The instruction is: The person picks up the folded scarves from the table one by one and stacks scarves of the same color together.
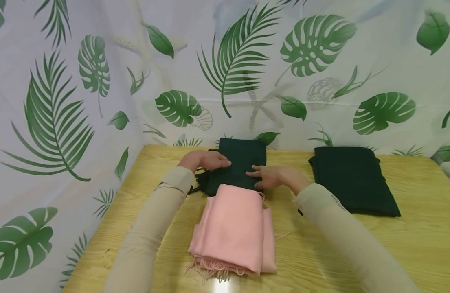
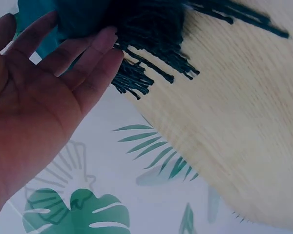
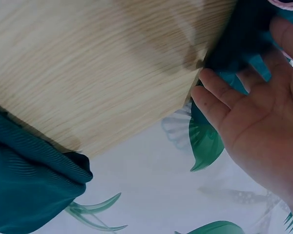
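The person's left hand [image 1: 209,160] is touching the left edge of a fringed, folded dark green cloth rectangle [image 1: 244,160], fingers extending loosely, nothing being clenched. That cloth is lying near the back of a yellowish wood-grain table [image 1: 177,252], and its folding is seemingly complete; only the handling is looking unfinished, with both hands touching it. Its twisted cords are sticking out leftward, while its top face is lying matte and fairly flat. Just in front, a soft pink folded cloth [image 1: 235,232] is showing layered, slightly uneven edges and thin tassels; no hand is touching it. The right hand [image 1: 275,176] is reaching onto the green cloth's right side, fingers spreading and gripping nothing. Farther right, a second dark green folded cloth [image 1: 351,179], finely ribbed, is lying apart, apparently already folded.
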A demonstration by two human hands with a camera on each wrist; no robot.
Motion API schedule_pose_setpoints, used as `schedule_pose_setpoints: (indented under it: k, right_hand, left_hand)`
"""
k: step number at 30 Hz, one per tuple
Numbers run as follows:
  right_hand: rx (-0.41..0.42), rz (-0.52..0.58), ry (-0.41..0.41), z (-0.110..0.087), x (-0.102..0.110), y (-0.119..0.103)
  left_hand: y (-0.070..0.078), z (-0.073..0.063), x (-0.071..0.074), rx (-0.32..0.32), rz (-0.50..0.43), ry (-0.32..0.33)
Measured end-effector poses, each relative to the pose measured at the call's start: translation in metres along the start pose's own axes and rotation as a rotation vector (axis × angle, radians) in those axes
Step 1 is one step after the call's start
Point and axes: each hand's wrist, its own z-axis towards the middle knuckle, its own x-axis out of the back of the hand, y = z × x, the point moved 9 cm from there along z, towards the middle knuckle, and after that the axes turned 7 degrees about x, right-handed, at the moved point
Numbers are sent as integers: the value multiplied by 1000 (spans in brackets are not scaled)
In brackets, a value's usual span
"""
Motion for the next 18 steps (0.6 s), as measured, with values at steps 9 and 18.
schedule_pose_setpoints:
  k: [9,18]
  right_hand:
    - [3,5,26,-8,-3,9]
    - [14,21,62,-20,-3,23]
  left_hand:
    - [18,8,-3,69,58,11]
    - [49,14,-8,24,302,24]
